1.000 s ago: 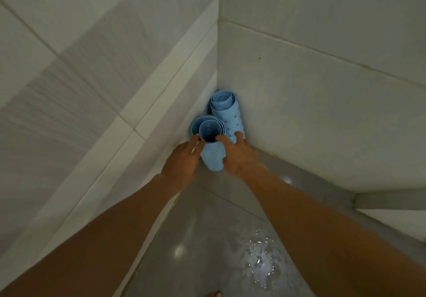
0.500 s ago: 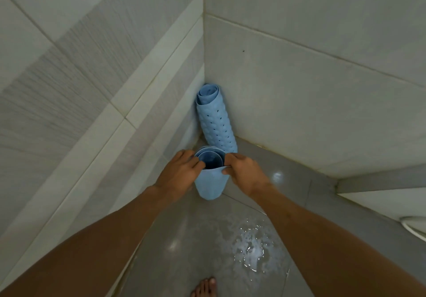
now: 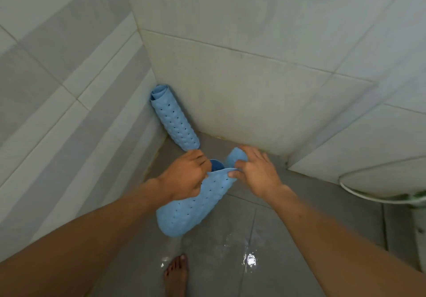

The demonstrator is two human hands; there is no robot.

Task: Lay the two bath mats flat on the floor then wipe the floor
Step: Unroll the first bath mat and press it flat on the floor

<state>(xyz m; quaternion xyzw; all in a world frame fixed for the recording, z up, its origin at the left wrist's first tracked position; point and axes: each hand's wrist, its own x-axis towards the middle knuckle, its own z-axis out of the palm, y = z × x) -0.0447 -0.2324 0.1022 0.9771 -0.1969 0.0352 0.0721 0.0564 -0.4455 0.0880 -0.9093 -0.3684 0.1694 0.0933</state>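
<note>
I held a light-blue perforated rubber bath mat [image 3: 191, 207], partly unrolled, above the wet grey tiled floor [image 3: 230, 262]. My left hand [image 3: 184, 177] gripped its top edge, fingers curled; my right hand [image 3: 255, 172] pinched the loosened flap. The second rolled blue mat [image 3: 175, 119] leaned in the tiled wall corner. One bare foot [image 3: 176, 276] stood below.

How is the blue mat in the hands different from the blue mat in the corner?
The mat in the hands is coming unrolled at its top edge; the mat in the corner is rolled tight. The left hand and right hand hold the first one out over the wet floor; nobody touches the corner one, which leans against the wall. Both are light blue and bumpy, with small dark holes.
</note>
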